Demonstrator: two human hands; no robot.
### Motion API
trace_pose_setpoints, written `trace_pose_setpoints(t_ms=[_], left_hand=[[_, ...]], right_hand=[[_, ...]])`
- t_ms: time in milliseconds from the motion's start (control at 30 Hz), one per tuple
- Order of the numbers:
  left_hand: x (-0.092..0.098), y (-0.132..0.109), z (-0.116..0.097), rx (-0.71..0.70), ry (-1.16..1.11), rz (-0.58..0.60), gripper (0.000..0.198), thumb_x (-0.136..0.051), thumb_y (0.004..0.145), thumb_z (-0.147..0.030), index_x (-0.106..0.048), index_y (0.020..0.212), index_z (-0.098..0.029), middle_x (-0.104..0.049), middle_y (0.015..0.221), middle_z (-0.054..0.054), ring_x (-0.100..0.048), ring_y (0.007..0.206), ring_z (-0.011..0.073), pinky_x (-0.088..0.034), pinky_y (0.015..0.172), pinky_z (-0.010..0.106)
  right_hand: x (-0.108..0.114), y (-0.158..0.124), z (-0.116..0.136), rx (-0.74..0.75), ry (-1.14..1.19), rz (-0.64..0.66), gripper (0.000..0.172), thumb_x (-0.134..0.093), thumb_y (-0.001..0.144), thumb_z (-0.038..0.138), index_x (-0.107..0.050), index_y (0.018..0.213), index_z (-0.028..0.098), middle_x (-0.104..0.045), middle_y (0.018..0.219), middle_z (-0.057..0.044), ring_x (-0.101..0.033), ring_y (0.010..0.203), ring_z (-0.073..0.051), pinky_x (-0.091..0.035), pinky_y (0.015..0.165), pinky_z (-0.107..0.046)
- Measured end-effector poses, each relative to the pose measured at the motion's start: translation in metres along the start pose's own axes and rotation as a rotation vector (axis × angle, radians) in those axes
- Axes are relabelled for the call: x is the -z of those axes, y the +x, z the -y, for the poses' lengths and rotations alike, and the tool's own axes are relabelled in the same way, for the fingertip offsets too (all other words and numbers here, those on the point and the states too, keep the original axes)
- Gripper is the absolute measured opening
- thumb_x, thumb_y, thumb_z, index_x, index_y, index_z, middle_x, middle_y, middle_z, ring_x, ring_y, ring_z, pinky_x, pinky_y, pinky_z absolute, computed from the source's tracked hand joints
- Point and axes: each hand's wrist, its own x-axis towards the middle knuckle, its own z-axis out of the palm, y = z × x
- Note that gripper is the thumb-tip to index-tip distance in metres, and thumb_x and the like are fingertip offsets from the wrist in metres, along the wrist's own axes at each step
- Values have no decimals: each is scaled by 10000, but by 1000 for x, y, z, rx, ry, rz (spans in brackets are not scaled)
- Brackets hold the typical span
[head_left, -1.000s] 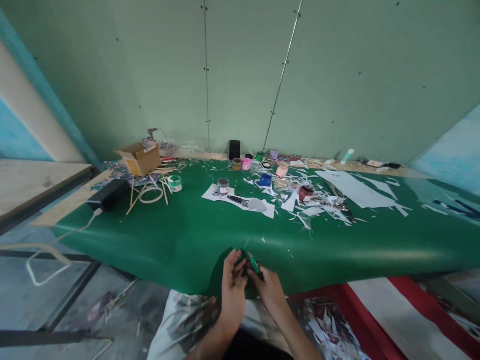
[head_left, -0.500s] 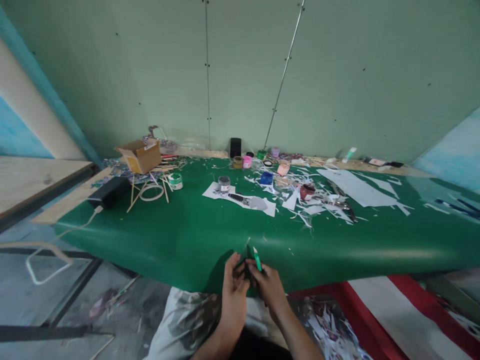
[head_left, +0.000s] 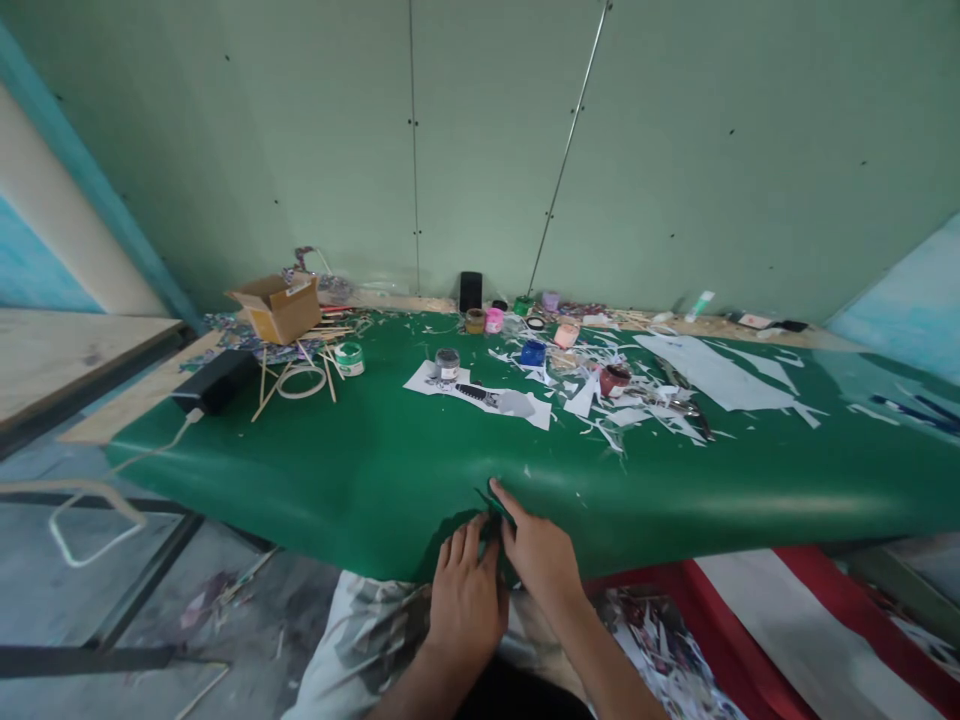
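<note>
At the near edge of the counter, both hands meet where the green sheet folds over and hangs down. Left hand lies flat against the hanging part of the sheet, fingers straight and close together, palm pressed to it. Right hand sits just beside it, touching at the fingertips, forefinger stretched up onto the fold; a small dark green thing shows at its fingertips, but whether it is pinched or merely covered cannot be told. The sheet puckers into a dark crease directly under the two hands.

Further back on the counter, well apart from the hands: a white paper bearing a small grey pot, a blue pot, a dark red pot and a wide scatter of white paper scraps. To the left stand a cardboard box, a green-and-white jar, thin wooden sticks and a black power adapter. A black phone leans upright against the wall.
</note>
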Motion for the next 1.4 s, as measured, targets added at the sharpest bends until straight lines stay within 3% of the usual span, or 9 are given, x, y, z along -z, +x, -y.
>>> trace_pose_setpoints(t_ms=[300,533,700,800,900,967,1100,1300,1400], left_hand=[[-2,-4,-1,-80,337,147,581,-483,653,-66,-602,1209,-180,-524,1344,146,-499,1149,354,-402,957,546],[-8,-9,0,-125,335,240,630,-500,642,-64,-589,1250,-201,-384,1485,122,-387,1326,354,-329,1064,555],[-9,-10,-1,-125,275,254,639,-510,648,-58,-578,1267,-199,-394,1477,135,-355,1357,350,-299,1099,568],[-10,-10,-1,-132,236,223,634,-505,645,-38,-584,1254,-196,-381,1485,129,-338,1369,342,-322,1101,556],[-12,-11,1,-164,184,202,635,-499,640,-19,-586,1242,-200,-327,1517,105,-285,1398,324,-317,1116,539],[-13,-12,2,-171,185,201,637,-491,640,-14,-576,1247,-185,-299,1528,113,-269,1404,321,-313,1119,536],[-13,-13,4,-144,209,163,681,-463,656,-4,-496,1318,-158,-243,1547,129,-227,1419,313,-325,1112,530],[-13,-12,0,-96,121,163,651,-445,701,-20,-464,1334,-172,-249,1548,122,-233,1419,315,-334,1096,547],[-15,-10,-4,-40,15,101,648,-449,733,-55,-412,1368,-178,-286,1531,123,-238,1418,309,-334,1090,546]], right_hand=[[-1,-19,-22,3,-188,12,530,-434,896,234,-411,1408,372,-721,706,-27,-676,593,-184,-466,537,-235],[8,-30,-70,-82,-264,-43,552,-436,890,237,-387,1436,303,-719,720,-44,-677,587,-193,-446,494,-229],[17,-49,-111,-236,-307,-25,344,-422,917,343,-689,1113,247,-730,739,-87,-690,616,-240,-468,509,-279],[16,-60,-119,-243,-294,-46,347,-403,919,290,-699,1086,220,-741,827,-108,-701,663,-236,-497,539,-282],[3,-64,-111,-127,-215,-181,443,-345,910,184,-594,1271,245,-664,1193,-88,-710,820,-192,-538,592,-246],[-12,-62,-100,63,-134,-265,524,-320,868,100,-566,1300,265,-607,1291,-41,-691,934,-165,-560,683,-229],[-38,-56,-88,319,-88,-213,612,-344,781,20,-561,1301,259,-533,1367,-11,-617,1107,-154,-559,784,-231],[-47,-75,-127,179,-114,-101,673,-340,760,4,-514,1338,301,-460,1421,6,-649,1050,-158,-571,661,-226],[-42,-93,-154,9,-100,-82,576,-280,850,74,-544,1315,290,-504,1392,-25,-664,1022,-185,-567,696,-286]])
